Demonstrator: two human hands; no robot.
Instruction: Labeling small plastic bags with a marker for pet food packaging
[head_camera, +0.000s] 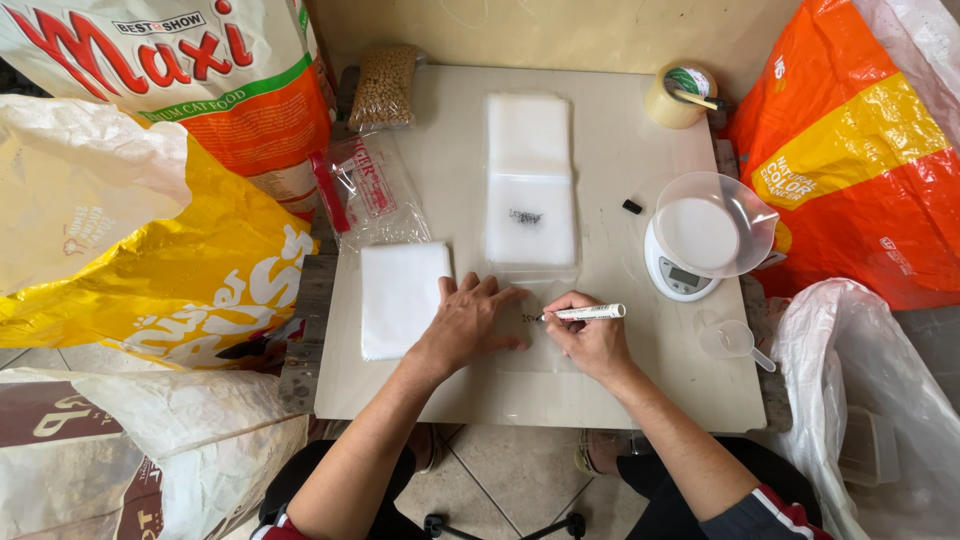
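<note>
I am looking down at a pale tabletop (620, 160) ringed by big feed sacks. A stack of white bags (400, 298) is lying left. My left hand (468, 322), fingers spread flat, is pinning a clear plastic bag (520, 350). My right hand (592, 338), clamped on a white marker (588, 313), is writing on it. I judge labelling is under way; steady pressing is needed next. A kitchen scale (690, 250) is sitting right.
</note>
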